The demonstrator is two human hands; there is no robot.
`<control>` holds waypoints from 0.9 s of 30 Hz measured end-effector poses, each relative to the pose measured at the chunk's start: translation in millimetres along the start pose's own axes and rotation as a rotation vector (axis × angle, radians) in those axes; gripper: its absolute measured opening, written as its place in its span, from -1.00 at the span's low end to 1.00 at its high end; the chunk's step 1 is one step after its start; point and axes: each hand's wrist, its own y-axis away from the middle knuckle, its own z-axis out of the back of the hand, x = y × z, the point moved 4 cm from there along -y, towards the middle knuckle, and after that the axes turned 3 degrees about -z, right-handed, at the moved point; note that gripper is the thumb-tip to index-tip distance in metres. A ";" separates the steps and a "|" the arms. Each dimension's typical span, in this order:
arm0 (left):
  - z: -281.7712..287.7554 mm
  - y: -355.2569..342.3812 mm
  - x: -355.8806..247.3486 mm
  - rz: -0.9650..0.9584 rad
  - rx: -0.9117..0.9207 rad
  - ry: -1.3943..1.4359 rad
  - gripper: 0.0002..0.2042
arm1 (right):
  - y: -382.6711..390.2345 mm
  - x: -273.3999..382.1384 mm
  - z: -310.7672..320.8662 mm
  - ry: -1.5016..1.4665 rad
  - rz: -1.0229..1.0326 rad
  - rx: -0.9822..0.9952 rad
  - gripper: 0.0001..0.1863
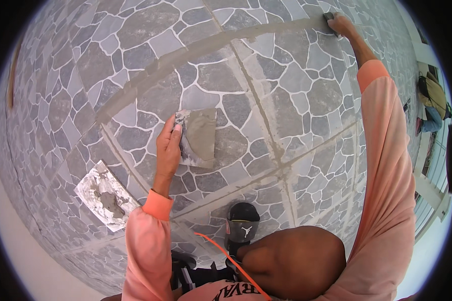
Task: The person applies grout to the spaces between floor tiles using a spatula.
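Note:
My left hand [170, 148] grips the left edge of a square tile piece [209, 160], thumb on top. Wet grey grout [201, 134] is spread over most of its face. With my right arm stretched far to the upper right, my right hand [343, 25] is closed on a small dark, flat piece [329, 19]; its exact kind is too small to tell. That piece is at the right end of a wide band of grey grout [186, 54], smeared along a tile joint. The floor tiles [226, 75] have a grey stone pattern with white lines.
A whitish square board [91, 186] with a lump of grey grout lies left of my left forearm. My dark slipper [243, 220] and bent knee [296, 256] are close below. An orange cord [226, 253] hangs in front of me. Another person [433, 98] is at the far right.

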 end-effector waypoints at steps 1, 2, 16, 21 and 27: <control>4.2 1.8 1.5 0.007 -0.010 -0.007 -0.61 | 4.2 12.1 -3.7 -0.031 0.009 0.031 -0.49; 6.9 2.7 0.8 0.003 -0.017 -0.004 -0.61 | 10.3 24.7 -1.3 -0.057 0.017 0.054 -0.50; 8.3 6.2 5.8 -0.045 0.015 0.103 -0.60 | 144.4 237.4 8.6 -0.141 0.453 -0.096 -0.57; 13.9 30.8 4.5 -0.060 -0.063 0.173 -0.56 | 183.6 311.6 16.0 -0.114 0.587 -0.021 -0.58; 109.5 89.5 -61.8 -0.044 -0.145 0.159 -0.55 | 231.9 353.4 56.3 -0.888 0.557 0.550 -0.59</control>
